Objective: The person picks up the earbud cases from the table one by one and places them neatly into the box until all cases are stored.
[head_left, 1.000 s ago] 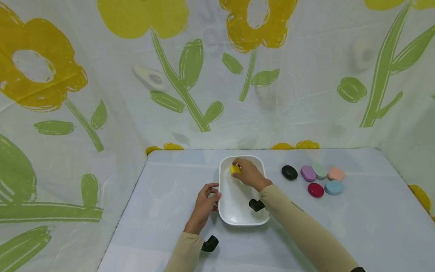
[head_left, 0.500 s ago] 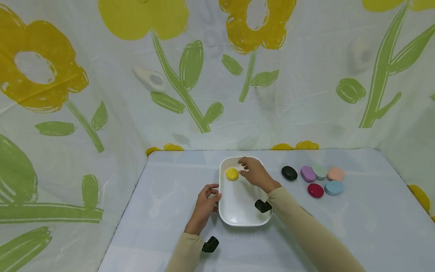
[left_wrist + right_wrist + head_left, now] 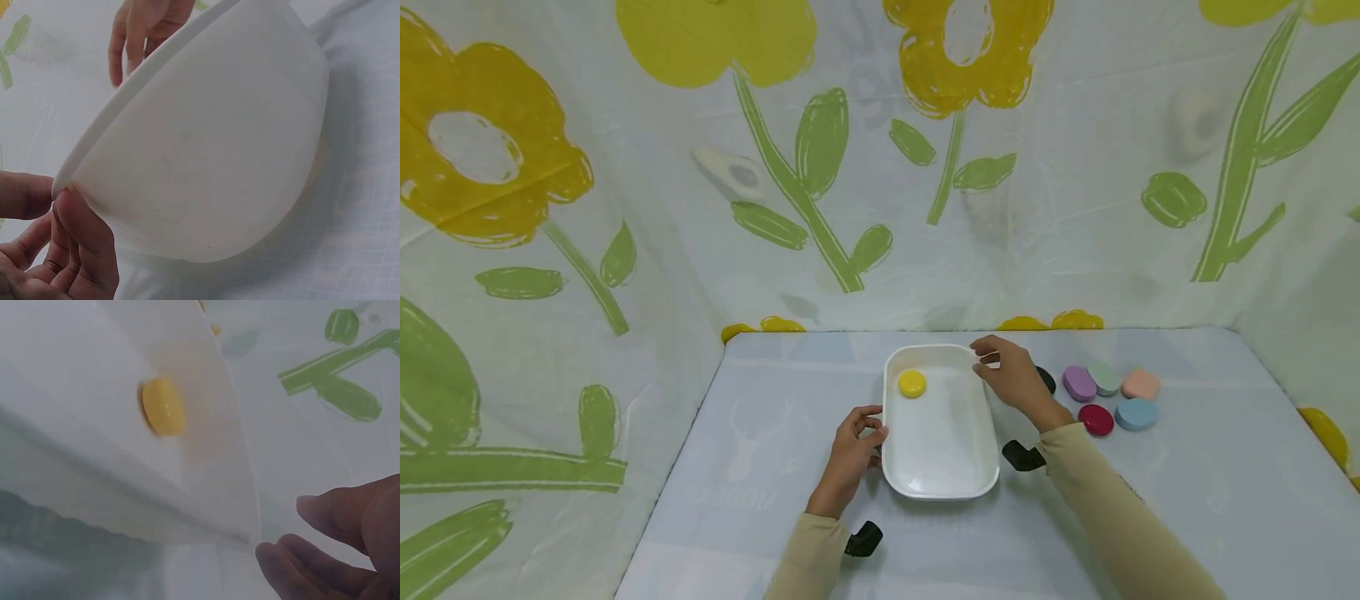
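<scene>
Left hand (image 3: 850, 454) grips white dish (image 3: 942, 479), apparently pinching its rim

Bright, even light with soft shadows; the right wrist view is blurred, the head view's edges bowed.

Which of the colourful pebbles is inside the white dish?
The yellow pebble. It lies alone in the white dish; the other pebbles sit on the table.

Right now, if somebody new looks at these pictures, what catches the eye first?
Probably the yellow piece lying alone in the far left corner of the white tray. Next, the row of coloured pieces on the table to the tray's right, with the right hand open between tray and pieces. The left hand holds the tray's left rim.
</scene>
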The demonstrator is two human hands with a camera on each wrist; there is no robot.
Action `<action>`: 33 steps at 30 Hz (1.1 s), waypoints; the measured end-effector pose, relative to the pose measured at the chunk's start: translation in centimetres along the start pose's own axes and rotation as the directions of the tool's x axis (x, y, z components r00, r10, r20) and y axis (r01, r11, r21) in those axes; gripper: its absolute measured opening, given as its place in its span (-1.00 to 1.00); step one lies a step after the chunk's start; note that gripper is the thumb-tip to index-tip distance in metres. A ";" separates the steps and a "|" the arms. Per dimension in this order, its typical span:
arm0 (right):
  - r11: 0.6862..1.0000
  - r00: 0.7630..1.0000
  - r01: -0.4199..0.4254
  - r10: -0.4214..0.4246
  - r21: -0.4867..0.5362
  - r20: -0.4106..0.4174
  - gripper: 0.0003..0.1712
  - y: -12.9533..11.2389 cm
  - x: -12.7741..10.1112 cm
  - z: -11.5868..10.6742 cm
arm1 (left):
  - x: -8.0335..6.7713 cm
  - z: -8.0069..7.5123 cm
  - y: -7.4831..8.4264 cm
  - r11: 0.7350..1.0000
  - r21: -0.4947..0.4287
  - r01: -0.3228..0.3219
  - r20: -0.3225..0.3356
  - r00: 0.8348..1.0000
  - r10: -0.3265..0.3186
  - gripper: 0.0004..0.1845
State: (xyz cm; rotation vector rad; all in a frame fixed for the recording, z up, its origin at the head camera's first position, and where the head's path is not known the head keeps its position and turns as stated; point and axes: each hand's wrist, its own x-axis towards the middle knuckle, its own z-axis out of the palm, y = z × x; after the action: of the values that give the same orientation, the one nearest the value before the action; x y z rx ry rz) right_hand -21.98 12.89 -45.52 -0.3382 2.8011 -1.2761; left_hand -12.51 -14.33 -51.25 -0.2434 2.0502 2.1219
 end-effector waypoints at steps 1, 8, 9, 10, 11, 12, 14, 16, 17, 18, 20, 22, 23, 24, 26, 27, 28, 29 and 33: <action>1.000 1.000 -0.007 0.007 -0.001 -0.007 -0.58 0.3 -0.1 -0.3 | 0.0 0.0 0.0 1.000 0.000 0.000 0.000 1.000 0.000 -0.58; 0.998 0.997 -0.064 0.064 0.004 -0.044 -0.56 2.6 -1.0 -1.7 | 0.0 0.0 -0.2 1.000 -0.001 0.000 0.005 1.000 0.000 -0.58; 0.998 0.997 -0.065 0.065 0.003 -0.052 -0.56 2.9 -1.2 -1.9 | 0.1 0.0 -0.2 1.000 0.001 0.001 0.005 1.000 -0.001 -0.58; 0.998 0.996 -0.064 0.064 0.002 -0.061 -0.57 3.3 -1.3 -2.1 | 0.1 0.0 -0.3 1.000 0.002 0.002 0.005 1.000 -0.002 -0.58; 0.998 0.995 -0.068 0.068 0.001 -0.068 -0.57 3.6 -1.5 -2.2 | 0.1 0.0 -0.3 1.000 0.002 0.002 0.006 1.000 -0.002 -0.58; 0.997 0.995 -0.073 0.072 -0.001 -0.075 -0.57 3.9 -1.6 -2.4 | 0.1 0.0 -0.3 1.000 0.003 0.001 0.007 1.000 -0.001 -0.58; 0.996 0.993 -0.083 0.082 -0.010 -0.085 -0.56 4.6 -1.9 -2.7 | 0.0 0.0 -0.3 1.000 0.004 0.002 0.005 1.000 -0.002 -0.58; 0.994 0.991 -0.105 0.103 -0.019 -0.089 -0.55 5.2 -2.2 -3.0 | 0.0 0.0 -0.3 1.000 0.004 -0.002 0.005 1.000 0.002 -0.58; 0.993 0.990 -0.115 0.113 -0.024 -0.089 -0.55 5.4 -2.3 -3.1 | 0.0 0.0 -0.2 1.000 0.004 -0.005 0.005 1.000 0.005 -0.57; 0.992 0.989 -0.124 0.122 -0.026 -0.088 -0.54 5.7 -2.4 -3.2 | 0.0 0.0 -0.2 1.000 0.006 -0.008 0.004 1.000 0.008 -0.57; 0.989 0.986 -0.148 0.145 -0.029 -0.084 -0.53 6.1 -2.6 -3.4 | -0.1 0.0 -0.2 1.000 0.005 -0.005 0.001 1.000 0.005 -0.57; 0.987 0.984 -0.159 0.156 -0.028 -0.082 -0.51 6.4 -2.8 -3.5 | -0.1 0.0 -0.2 1.000 0.008 -0.003 0.002 1.000 0.003 -0.56; 0.987 0.984 -0.159 0.155 -0.032 -0.084 -0.51 6.6 -2.9 -3.6 | -0.1 0.0 -0.2 1.000 0.006 0.001 0.002 1.000 -0.001 -0.56; 0.987 0.985 -0.156 0.152 -0.039 -0.087 -0.51 6.7 -2.9 -3.6 | 0.0 0.0 -0.2 1.000 0.005 0.004 0.001 1.000 -0.004 -0.56; 0.988 0.986 -0.142 0.136 -0.060 -0.095 -0.50 7.0 -3.1 -3.5 | 0.0 0.0 -0.2 1.000 0.003 0.009 0.000 1.000 -0.009 -0.56; 0.988 0.987 -0.134 0.126 -0.071 -0.101 -0.50 7.1 -3.2 -3.5 | 0.0 0.0 -0.2 1.000 0.003 0.009 0.000 1.000 -0.009 -0.56; 0.988 0.988 -0.127 0.118 -0.083 -0.105 -0.50 7.2 -3.2 -3.4 | 0.0 0.0 -0.2 1.000 0.004 0.008 -0.001 1.000 -0.008 -0.56; 0.988 0.988 -0.119 0.108 -0.097 -0.108 -0.49 7.4 -3.3 -3.4 | 0.1 0.0 -0.2 1.000 0.004 0.008 -0.003 1.000 -0.008 -0.56; 0.982 0.989 -0.120 0.105 -0.145 -0.106 -0.46 8.0 -3.1 -3.2 | 0.1 0.0 -0.2 1.000 0.007 0.006 -0.007 1.000 -0.006 -0.56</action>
State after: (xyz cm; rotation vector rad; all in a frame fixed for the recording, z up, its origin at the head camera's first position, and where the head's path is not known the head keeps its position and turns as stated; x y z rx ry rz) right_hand -20.78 21.03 -49.58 -0.1235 2.9582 -1.0900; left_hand -12.57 -14.28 -51.43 -0.2566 2.0580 2.1125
